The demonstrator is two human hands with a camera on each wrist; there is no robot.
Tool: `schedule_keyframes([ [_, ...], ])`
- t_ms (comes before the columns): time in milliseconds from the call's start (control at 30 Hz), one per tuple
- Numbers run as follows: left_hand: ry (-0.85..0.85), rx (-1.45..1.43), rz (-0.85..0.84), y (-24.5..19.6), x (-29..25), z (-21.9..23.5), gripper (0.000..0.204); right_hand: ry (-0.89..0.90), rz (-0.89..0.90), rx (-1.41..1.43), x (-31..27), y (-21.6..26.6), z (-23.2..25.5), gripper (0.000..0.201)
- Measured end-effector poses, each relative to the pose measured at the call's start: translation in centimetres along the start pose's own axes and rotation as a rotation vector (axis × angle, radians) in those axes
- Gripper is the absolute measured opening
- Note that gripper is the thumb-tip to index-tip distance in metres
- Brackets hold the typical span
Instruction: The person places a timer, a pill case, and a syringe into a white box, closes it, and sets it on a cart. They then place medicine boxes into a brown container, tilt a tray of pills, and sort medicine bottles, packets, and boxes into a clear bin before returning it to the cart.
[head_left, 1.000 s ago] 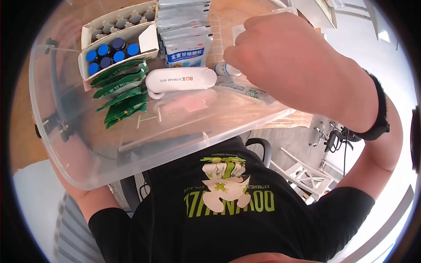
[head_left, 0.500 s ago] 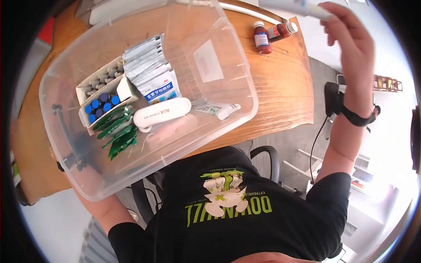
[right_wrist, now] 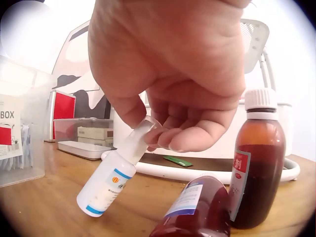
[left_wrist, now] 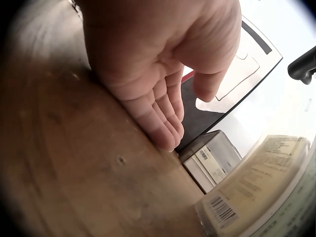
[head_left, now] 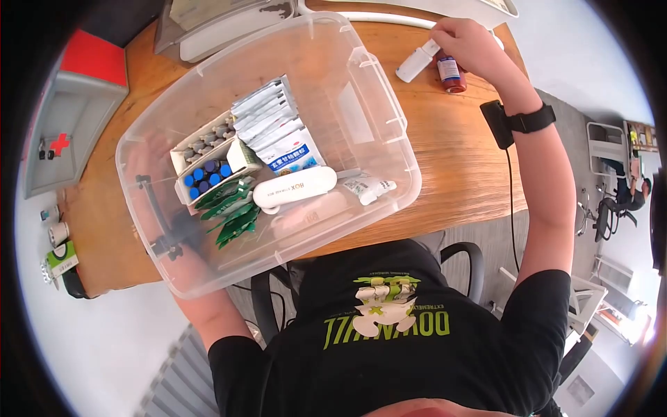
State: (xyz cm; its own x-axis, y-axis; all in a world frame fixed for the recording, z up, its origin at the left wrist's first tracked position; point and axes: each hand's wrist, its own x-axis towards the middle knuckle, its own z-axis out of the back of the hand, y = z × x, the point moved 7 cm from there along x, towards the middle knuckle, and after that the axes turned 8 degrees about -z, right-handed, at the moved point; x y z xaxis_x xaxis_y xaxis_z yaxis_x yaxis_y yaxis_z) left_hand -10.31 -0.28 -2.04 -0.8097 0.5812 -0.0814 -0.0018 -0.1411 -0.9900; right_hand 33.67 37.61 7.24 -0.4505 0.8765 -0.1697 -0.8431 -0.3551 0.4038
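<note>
My right hand [head_left: 469, 45] pinches a small white spray bottle [right_wrist: 106, 185] by its clear cap. The bottle leans, its base close over the wooden table at the far right. Beside it are two brown medicine bottles: one [right_wrist: 259, 168] upright with a white cap, the other [right_wrist: 192, 212] dark red with a white-and-blue label. At the left, my left hand [left_wrist: 158, 64] lies along the tabletop with its fingers extended; in the head view it shows only blurred through the wall of a clear plastic box [head_left: 406, 184].
The box holds a carton of blue-capped vials [head_left: 207, 179], silver sachets [head_left: 267, 115], green sachets [head_left: 229, 208], a white storage case [head_left: 295, 187] and a white tube [head_left: 372, 189]. A red-cross case [head_left: 76, 118] stands left; a white-framed object [head_left: 375, 17] stands behind.
My right hand has gone from over the box to the table's far right, lowering the white spray bottle beside the brown bottles. The left hand stays by the box.
</note>
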Motion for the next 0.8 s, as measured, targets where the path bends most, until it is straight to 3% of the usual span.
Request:
schedule_keyframes([
  [133, -0.050, 0.062, 0.018, -1.5, -1.3, -1.1, 0.048, 0.001, -0.119, 0.021, 0.3, 0.0, 0.2, 0.035],
  [167, -0.040, 0.052, 0.004, -1.4, -1.2, -1.2, 0.048, -0.054, -0.025, 0.001, 2.3, -1.7, -0.4, 0.038],
  [200, -0.034, 0.042, -0.009, -1.2, -1.4, -1.1, 0.048, -0.064, -0.064, -0.007, 1.8, -1.1, -0.4, 0.039],
  [267, -0.008, 0.015, -0.041, -1.1, -1.2, -1.1, 0.047, 0.057, -0.044, -0.049, 4.0, -2.5, -1.4, 0.040],
  [367, 0.024, -0.035, -0.092, -1.2, -1.5, -1.2, 0.046, 0.080, -0.045, -0.058, 3.3, -1.2, -1.6, 0.042],
  [500, 0.057, -0.098, -0.132, -0.7, -1.2, -1.2, 0.045, -0.053, -0.027, -0.085, 3.0, -0.9, -0.6, 0.043],
  [600, 0.088, -0.142, -0.156, 0.0, -0.8, -1.2, 0.044, -0.171, 0.065, -0.115, 0.6, 2.7, 1.8, 0.045],
  [633, 0.101, -0.159, -0.164, 0.0, -0.8, -1.1, 0.044, -0.244, 0.088, -0.045, -1.2, 4.8, 2.8, 0.031],
  [700, 0.132, -0.194, -0.186, 0.4, -0.3, -0.9, 0.043, -0.287, 0.237, 0.031, -3.4, 6.9, 4.5, 0.029],
  [800, 0.200, -0.252, -0.232, 0.9, 0.2, -0.6, 0.042, -0.137, 0.563, -0.096, -11.4, 16.1, 4.6, 0.031],
])
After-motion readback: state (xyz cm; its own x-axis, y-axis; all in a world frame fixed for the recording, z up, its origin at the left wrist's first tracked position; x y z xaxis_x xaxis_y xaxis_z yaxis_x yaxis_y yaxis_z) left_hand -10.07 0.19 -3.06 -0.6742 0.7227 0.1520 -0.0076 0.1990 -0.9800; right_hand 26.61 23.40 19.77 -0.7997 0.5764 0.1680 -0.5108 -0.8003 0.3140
